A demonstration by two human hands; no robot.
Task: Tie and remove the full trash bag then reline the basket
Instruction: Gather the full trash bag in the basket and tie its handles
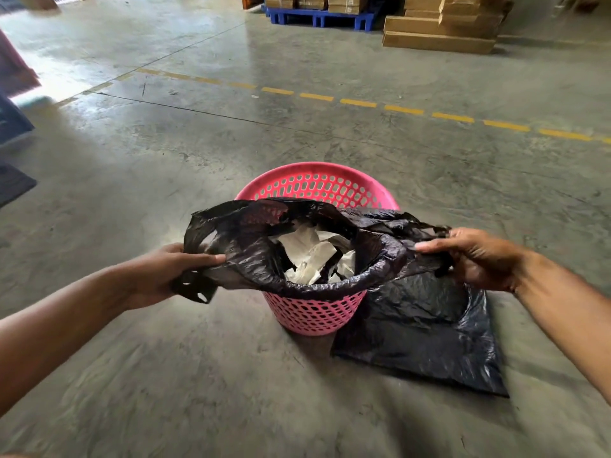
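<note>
Round pink perforated plastic basket (317, 190) stands on the grey concrete floor (165, 160), lined with a black thin plastic trash bag (251, 266) whose mouth is open and untied; crumpled white paper (314, 256) fills it near the rim. Near edge of the bag is folded over the basket rim, far edge is off it, pink wall exposed. Left hand (165, 272) closed on the bag's left handle flap, thumb on top, pulling it out to the left. Right hand (476, 259) closed on the right handle flap, stretched out to the right. Second black plastic bag (423, 335) lies flat on the floor, touching the basket's right side, under the right hand. Background: blue plastic pallet (320, 16), stacked brown cardboard cartons (443, 28), dashed yellow floor line (357, 103)
</note>
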